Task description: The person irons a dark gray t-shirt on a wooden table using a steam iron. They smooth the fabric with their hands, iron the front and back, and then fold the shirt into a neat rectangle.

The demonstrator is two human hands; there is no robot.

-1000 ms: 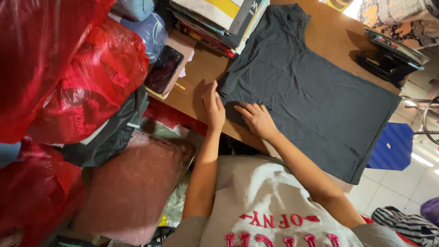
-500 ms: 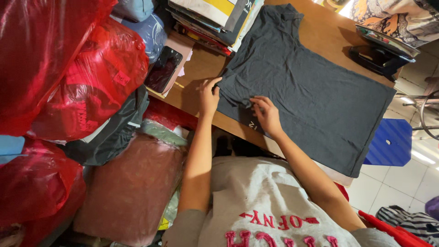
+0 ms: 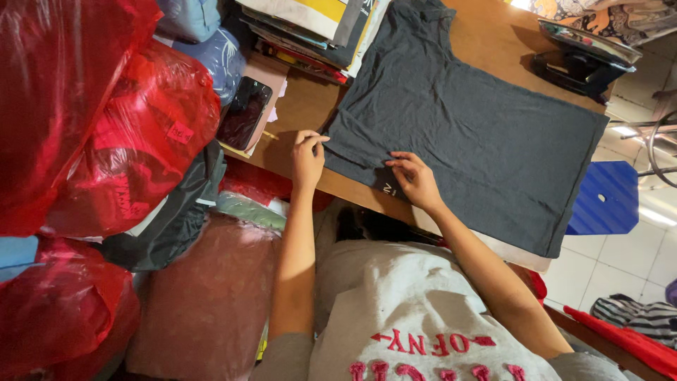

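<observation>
Nearest the camera, the person's grey printed top fills the bottom of the view, both bare forearms reaching up from it to the wooden surface. The left hand pinches the near corner of the sleeve of a dark grey, soft cotton T-shirt between thumb and fingertips, a narrow grip closed on the cloth at its edge. The right hand lies just beside it, fingers bent, closed on the sleeve's hem at the near edge of the surface.

The T-shirt lies spread flat across the surface, collar towards the far side, its body running off to the right towards a blue plastic chair. It looks light, limp and unlikely to slip; it should crease wherever it is lifted, so seams and hems seem the best places to hold.

Left of the hands sit red plastic sacks and a black phone. Farther off are a stack of books and a black stapler.
</observation>
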